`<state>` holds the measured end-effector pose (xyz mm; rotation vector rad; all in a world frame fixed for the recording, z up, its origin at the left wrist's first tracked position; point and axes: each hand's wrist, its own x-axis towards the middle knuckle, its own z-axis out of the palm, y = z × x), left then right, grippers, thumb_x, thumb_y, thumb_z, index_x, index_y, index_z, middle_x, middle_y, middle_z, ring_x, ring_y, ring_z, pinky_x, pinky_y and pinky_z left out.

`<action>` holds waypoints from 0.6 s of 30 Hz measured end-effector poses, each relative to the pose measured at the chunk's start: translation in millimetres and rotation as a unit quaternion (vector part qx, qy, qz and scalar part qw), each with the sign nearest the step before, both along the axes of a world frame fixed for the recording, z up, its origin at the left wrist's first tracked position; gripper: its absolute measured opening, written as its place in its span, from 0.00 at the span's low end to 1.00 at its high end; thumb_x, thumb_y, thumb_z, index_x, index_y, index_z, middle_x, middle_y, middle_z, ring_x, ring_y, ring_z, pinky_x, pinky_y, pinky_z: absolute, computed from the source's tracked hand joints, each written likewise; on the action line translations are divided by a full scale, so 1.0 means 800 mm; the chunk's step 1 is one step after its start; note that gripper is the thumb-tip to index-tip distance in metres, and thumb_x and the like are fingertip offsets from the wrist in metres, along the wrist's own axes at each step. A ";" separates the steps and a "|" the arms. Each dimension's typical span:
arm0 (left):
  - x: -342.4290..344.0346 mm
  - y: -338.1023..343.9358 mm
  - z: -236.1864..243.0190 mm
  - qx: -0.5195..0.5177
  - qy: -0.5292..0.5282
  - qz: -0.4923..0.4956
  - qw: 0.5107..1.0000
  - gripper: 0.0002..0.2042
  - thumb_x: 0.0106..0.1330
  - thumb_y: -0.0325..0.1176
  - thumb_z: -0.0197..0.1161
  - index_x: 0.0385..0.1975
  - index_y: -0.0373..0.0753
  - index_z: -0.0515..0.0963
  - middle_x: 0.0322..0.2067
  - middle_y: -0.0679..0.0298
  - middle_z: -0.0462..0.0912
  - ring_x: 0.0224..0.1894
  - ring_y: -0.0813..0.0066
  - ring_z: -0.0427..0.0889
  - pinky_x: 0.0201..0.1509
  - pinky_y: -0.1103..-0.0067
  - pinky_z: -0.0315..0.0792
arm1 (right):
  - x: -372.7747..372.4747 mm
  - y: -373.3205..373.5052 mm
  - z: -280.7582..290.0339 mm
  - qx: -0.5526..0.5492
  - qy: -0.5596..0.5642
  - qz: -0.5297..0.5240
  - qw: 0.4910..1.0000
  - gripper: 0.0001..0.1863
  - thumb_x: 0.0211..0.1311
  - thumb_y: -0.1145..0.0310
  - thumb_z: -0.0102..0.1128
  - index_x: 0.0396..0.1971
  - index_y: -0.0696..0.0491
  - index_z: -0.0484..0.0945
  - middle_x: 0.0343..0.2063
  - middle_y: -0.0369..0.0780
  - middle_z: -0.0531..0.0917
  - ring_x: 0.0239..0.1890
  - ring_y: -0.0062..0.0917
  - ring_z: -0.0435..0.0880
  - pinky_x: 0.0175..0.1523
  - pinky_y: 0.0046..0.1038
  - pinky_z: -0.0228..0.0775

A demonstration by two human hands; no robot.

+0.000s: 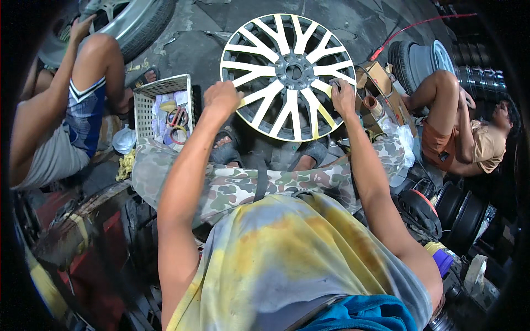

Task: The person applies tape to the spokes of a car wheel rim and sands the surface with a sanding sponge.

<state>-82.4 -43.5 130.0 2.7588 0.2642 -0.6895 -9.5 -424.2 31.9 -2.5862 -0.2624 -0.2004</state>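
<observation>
A large multi-spoke wheel rim (295, 88) lies in front of me, dark grey underneath with pale, whitish spoke faces. Yellowish patches show on the lower right spoke and along parts of its edge. My left hand (222, 98) is closed at the left edge of the rim, its fingertips partly hidden. On the opposite edge, my right hand (343, 96) has its fingers curled onto the wheel rim near a spoke end. Below the rim, my sandalled feet show between my knees in camouflage trousers.
Left of me, a pale plastic basket (163, 83) holds scissors (177, 117) and a tape roll (178, 135). A cardboard box (377, 83) stands on the right. People sit on both sides; a tyred wheel (138, 33) is at the far left. A red cable (408, 31) crosses the back.
</observation>
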 end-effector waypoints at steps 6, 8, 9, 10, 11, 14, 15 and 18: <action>-0.033 0.036 -0.100 -0.354 0.075 0.295 0.884 0.20 0.73 0.37 0.59 0.44 0.19 0.80 0.37 0.40 0.86 0.29 0.53 0.91 0.26 0.64 0.87 | 0.015 0.006 -0.015 -0.009 0.005 -0.021 1.000 0.15 0.66 0.62 0.58 0.42 0.59 0.84 0.40 0.54 0.87 0.45 0.51 0.86 0.52 0.43 0.75; -0.034 0.023 -0.111 -0.381 0.043 0.341 0.858 0.19 0.72 0.35 0.57 0.45 0.17 0.79 0.37 0.39 0.86 0.31 0.50 0.91 0.29 0.63 0.88 | 0.019 0.000 -0.012 -0.043 0.034 -0.014 0.998 0.19 0.66 0.58 0.59 0.44 0.59 0.83 0.40 0.56 0.87 0.45 0.52 0.86 0.52 0.43 0.76; -0.033 0.017 -0.111 -0.407 0.018 0.383 0.829 0.18 0.72 0.32 0.55 0.45 0.16 0.79 0.37 0.38 0.86 0.33 0.48 0.91 0.32 0.62 0.89 | 0.019 -0.001 -0.010 -0.044 0.029 -0.011 0.999 0.19 0.66 0.58 0.59 0.44 0.59 0.83 0.40 0.56 0.87 0.45 0.52 0.86 0.52 0.43 0.76; -0.030 0.013 -0.111 -0.407 0.021 0.393 0.824 0.17 0.69 0.29 0.54 0.45 0.16 0.79 0.40 0.37 0.86 0.35 0.48 0.91 0.34 0.62 0.90 | 0.016 -0.004 -0.008 -0.054 0.045 -0.014 0.997 0.19 0.67 0.58 0.58 0.44 0.59 0.83 0.40 0.56 0.87 0.45 0.52 0.86 0.52 0.43 0.76; -0.026 0.009 -0.106 -0.410 0.015 0.395 0.822 0.17 0.69 0.29 0.54 0.45 0.16 0.79 0.40 0.37 0.86 0.35 0.48 0.91 0.34 0.62 0.90 | 0.015 -0.005 -0.006 -0.064 0.062 -0.015 0.996 0.19 0.68 0.57 0.58 0.45 0.59 0.83 0.40 0.56 0.86 0.45 0.51 0.86 0.52 0.43 0.76; -0.004 0.002 -0.073 -0.235 -0.023 0.348 0.907 0.20 0.66 0.34 0.59 0.48 0.19 0.81 0.44 0.39 0.87 0.40 0.51 0.91 0.41 0.65 0.88 | -0.007 -0.015 -0.009 -0.023 0.074 -0.040 0.996 0.17 0.68 0.58 0.59 0.43 0.58 0.82 0.40 0.55 0.86 0.46 0.51 0.86 0.52 0.43 0.76; 0.006 0.012 -0.078 -0.225 -0.028 0.370 0.901 0.19 0.65 0.37 0.61 0.46 0.25 0.84 0.44 0.40 0.88 0.41 0.49 0.91 0.46 0.65 0.85 | -0.023 -0.005 -0.006 -0.014 0.085 -0.055 0.995 0.17 0.67 0.59 0.59 0.43 0.58 0.82 0.40 0.55 0.86 0.46 0.51 0.86 0.52 0.43 0.76; 0.034 0.035 -0.093 -0.233 -0.131 0.348 0.898 0.20 0.68 0.38 0.59 0.47 0.25 0.83 0.49 0.38 0.85 0.55 0.43 0.84 0.61 0.59 0.77 | -0.070 0.026 0.019 0.012 0.107 -0.087 0.990 0.15 0.67 0.62 0.60 0.44 0.58 0.82 0.40 0.55 0.87 0.46 0.49 0.86 0.53 0.42 0.76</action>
